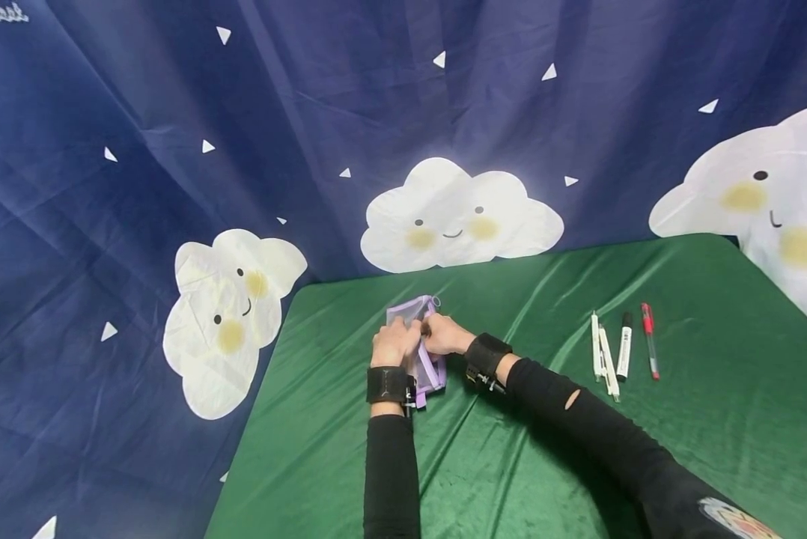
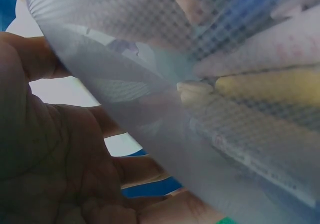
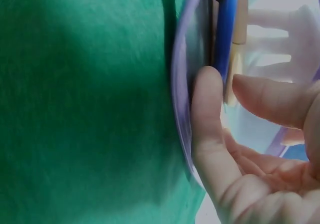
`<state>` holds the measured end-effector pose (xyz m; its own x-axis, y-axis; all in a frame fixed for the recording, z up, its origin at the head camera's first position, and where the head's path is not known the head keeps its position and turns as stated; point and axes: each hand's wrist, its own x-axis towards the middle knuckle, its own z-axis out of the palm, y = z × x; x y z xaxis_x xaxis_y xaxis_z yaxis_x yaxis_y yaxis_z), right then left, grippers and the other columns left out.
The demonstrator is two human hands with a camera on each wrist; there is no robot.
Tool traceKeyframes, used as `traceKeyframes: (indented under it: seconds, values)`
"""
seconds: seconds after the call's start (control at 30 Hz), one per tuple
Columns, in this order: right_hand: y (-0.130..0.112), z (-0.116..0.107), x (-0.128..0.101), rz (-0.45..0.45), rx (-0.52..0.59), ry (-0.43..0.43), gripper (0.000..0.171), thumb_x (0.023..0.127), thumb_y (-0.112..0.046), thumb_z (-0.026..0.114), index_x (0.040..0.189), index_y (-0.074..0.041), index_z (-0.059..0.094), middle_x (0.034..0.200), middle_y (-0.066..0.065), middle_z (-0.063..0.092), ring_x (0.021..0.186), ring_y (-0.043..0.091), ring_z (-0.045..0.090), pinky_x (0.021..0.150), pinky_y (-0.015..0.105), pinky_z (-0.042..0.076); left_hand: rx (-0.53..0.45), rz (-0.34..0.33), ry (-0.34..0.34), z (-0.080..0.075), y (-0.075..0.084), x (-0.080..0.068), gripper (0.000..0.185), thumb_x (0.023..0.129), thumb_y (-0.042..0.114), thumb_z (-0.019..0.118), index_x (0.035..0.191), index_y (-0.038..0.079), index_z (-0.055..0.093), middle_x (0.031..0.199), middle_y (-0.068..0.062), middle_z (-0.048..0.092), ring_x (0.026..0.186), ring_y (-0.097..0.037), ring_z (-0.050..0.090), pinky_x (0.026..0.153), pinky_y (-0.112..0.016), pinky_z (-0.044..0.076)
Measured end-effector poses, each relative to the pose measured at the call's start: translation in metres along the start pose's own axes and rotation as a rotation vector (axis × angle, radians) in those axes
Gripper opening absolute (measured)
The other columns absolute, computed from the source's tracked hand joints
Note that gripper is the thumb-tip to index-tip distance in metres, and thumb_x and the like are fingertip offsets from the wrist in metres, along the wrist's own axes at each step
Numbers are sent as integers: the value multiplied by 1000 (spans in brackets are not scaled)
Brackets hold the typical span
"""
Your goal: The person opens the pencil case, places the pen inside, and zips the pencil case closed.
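Both hands meet at centre frame on the green table (image 1: 545, 449): the left hand (image 1: 393, 344) clasps the purple mesh pouch (image 1: 413, 311), the right hand (image 1: 444, 335) pinches its edge near the zipper ring. Working the pouch's opening looks like the step underway; next needs a steady pull. Four pens (image 1: 622, 344) lie farther right.

Head view: from above, facing forward and down across the green table (image 1: 646, 449) toward the cloud-print backdrop (image 1: 174, 150).
Left wrist view: pressed close against the mesh pouch (image 2: 210, 83), palm side.
Right wrist view: close, low over the tablecloth.
Shared: the pouch, in all three.
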<state>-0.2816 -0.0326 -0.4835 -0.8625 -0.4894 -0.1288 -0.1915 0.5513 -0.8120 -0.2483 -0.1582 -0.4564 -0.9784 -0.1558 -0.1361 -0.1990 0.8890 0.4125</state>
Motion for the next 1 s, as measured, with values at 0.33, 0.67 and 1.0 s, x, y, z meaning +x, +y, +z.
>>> traceKeyframes:
  seconds: [0.33, 0.67, 1.0]
  values:
    - [-3, -17, -4, 14, -73, -32, 35, 77, -7, 61, 110, 4, 59, 71, 12, 68, 57, 22, 67, 53, 30, 55, 10, 10, -9, 0, -2, 1, 58, 90, 48, 29, 122, 5, 50, 125, -19, 55, 113, -41, 51, 93, -50, 40]
    - [-18, -42, -19, -106, -290, 142, 30, 81, -17, 60, 108, -3, 61, 97, 10, 68, 86, 24, 64, 70, 33, 52, -7, -26, -25, 0, -4, 0, 60, 89, 50, 30, 129, 8, 45, 132, -18, 49, 118, -44, 46, 97, -52, 37]
    - [-34, -87, -56, -244, -313, 387, 32, 85, -19, 57, 114, -5, 57, 112, 12, 62, 105, 29, 57, 87, 44, 46, -6, -8, -30, 0, -3, -1, 60, 90, 50, 30, 128, 6, 46, 129, -21, 51, 116, -43, 48, 97, -52, 38]
